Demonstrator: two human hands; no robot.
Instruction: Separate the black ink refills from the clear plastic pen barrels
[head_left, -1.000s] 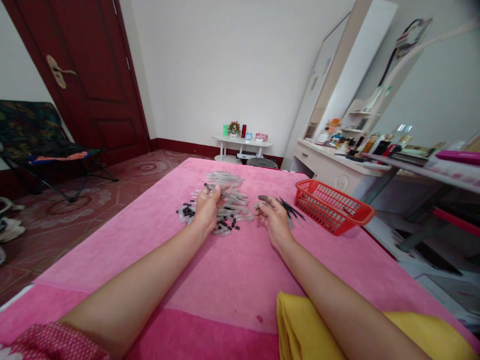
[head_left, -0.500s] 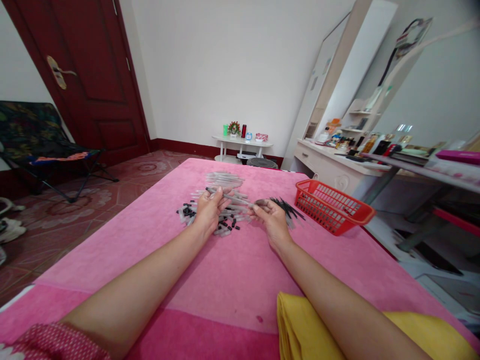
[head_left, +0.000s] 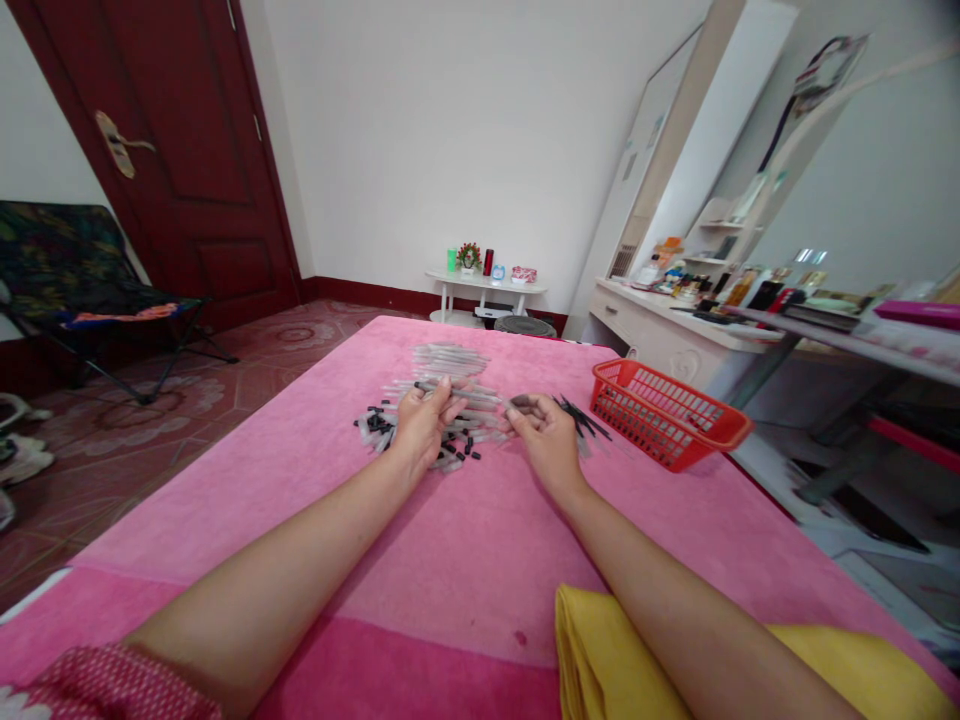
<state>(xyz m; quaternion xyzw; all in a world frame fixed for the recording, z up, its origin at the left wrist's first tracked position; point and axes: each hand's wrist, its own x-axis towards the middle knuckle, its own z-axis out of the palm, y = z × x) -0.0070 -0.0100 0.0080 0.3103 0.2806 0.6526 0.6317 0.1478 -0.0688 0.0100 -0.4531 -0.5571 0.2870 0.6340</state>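
Pink cloth [head_left: 439,570] spreads before us, with a dark red door [head_left: 165,150] at far left. Our left hand [head_left: 420,420], nearly closed, pinches a slim grey tube [head_left: 477,396] over the heap of tubes [head_left: 450,358] and black caps [head_left: 475,456]. Our right hand [head_left: 547,432], apart a second ago, has reached the tube's other end, so both seem engaged on one piece; blur hides how tightly its curled fingers close, or on what. Black rods [head_left: 589,419] and a red basket [head_left: 667,412] lie farther right.
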